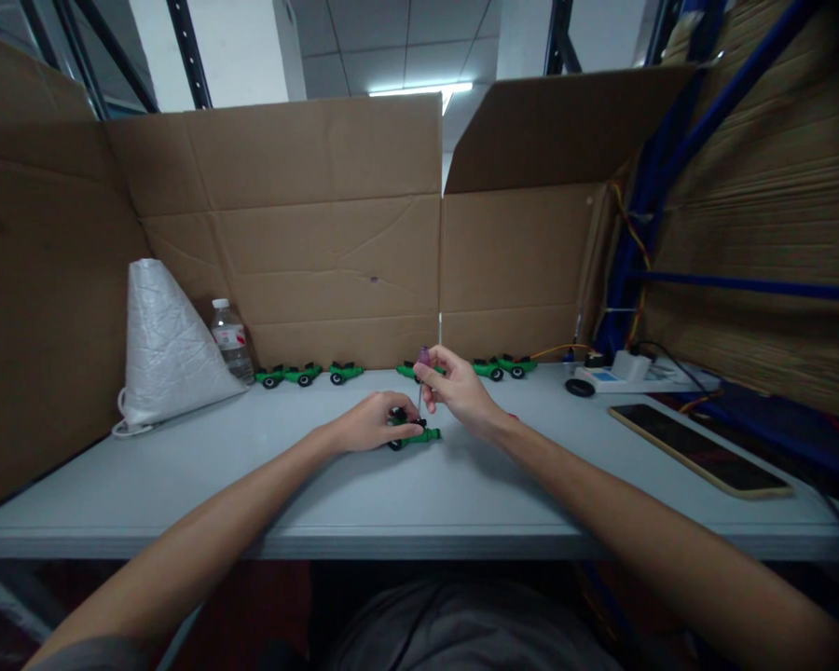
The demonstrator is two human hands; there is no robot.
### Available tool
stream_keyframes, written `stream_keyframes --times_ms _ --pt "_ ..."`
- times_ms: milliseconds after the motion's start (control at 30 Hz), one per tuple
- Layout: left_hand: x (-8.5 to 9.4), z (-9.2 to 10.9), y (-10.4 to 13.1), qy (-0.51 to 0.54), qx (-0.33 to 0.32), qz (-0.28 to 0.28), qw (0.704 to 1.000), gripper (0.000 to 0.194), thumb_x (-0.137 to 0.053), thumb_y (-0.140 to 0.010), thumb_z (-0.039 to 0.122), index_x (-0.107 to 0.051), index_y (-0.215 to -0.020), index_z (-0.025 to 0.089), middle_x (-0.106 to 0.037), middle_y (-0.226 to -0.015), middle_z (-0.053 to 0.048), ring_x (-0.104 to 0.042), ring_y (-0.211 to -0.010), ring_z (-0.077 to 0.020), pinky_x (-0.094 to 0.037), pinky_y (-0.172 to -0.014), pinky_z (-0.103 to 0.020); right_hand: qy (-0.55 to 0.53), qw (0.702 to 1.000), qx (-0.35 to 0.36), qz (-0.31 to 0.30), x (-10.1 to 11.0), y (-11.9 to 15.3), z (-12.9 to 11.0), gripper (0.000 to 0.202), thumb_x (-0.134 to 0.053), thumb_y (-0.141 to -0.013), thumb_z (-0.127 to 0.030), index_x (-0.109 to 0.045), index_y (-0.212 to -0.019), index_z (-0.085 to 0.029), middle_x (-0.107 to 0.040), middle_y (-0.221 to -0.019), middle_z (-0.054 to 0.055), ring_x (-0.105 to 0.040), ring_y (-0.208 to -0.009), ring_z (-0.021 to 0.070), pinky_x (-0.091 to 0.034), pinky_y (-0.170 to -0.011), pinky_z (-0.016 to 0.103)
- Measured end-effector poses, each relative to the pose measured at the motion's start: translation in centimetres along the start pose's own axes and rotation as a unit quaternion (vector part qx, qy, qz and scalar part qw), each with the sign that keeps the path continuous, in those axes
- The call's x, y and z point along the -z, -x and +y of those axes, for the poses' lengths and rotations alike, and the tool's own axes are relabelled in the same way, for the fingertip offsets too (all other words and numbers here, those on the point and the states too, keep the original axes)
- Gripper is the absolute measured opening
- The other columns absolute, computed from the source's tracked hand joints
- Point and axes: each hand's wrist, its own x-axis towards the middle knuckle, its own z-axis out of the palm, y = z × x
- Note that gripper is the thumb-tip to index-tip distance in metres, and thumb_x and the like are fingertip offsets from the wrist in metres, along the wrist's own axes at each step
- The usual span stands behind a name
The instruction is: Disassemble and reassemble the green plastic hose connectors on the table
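On the table in front of me stands a green toy car [412, 436] with black wheels. My left hand [374, 424] is closed around its rear part, thumb and fingers on either side. In my right hand [460, 391] is a screwdriver [423, 357] with a purple handle, pinched between thumb and fingers. Its thin shaft points down, nearly upright, at the top of the toy car. Whether the tip sits in a screw is too small to tell. Fingers hide part of the car's body.
Several more green toy cars [346, 372] line the back of the white table [322, 494]. At the left are a silver foil bag [174, 349] and a water bottle [230, 337]. A power strip [636, 371], a black round cap [580, 387] and a phone [699, 447] lie right. Cardboard walls [286, 252] enclose the table.
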Motion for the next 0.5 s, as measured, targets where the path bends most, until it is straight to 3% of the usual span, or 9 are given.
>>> stream_keyframes --times_ms 133,367,500 --pt "0.03 -0.01 0.01 -0.016 -0.005 0.003 1.0 0.033 -0.07 -0.096 0.049 -0.076 -0.105 0.017 -0.077 -0.103 -0.007 -0.067 -0.092 -0.0203 -0.049 -0.085 -0.03 -0.046 0.998 -0.037 -0.015 -0.01 0.08 -0.21 0.048 -0.078 -0.085 -0.063 -0.064 -0.101 -0.019 -0.065 -0.093 0.001 -0.061 -0.057 0.009 -0.053 -0.045 0.023" --pt "-0.08 -0.09 0.06 -0.071 -0.003 0.018 0.997 0.032 -0.07 -0.096 0.049 -0.075 -0.105 0.018 -0.074 -0.103 -0.007 -0.066 -0.095 -0.0217 -0.048 -0.086 -0.032 -0.043 0.998 -0.04 0.001 -0.32 0.1 -0.08 0.057 -0.086 -0.077 -0.063 -0.051 -0.098 -0.023 -0.067 -0.077 -0.003 -0.055 -0.05 0.0098 -0.047 -0.041 0.022" --pt "-0.22 -0.12 0.03 -0.068 -0.008 0.015 0.998 0.032 -0.068 -0.098 0.049 -0.074 -0.104 0.018 -0.074 -0.103 -0.007 -0.066 -0.094 -0.0211 -0.048 -0.085 -0.031 -0.061 0.997 -0.043 -0.006 -0.32 0.12 -0.13 0.054 -0.081 -0.082 -0.066 -0.054 -0.096 -0.022 -0.072 -0.088 0.002 -0.056 -0.054 0.0096 -0.05 -0.045 0.023"
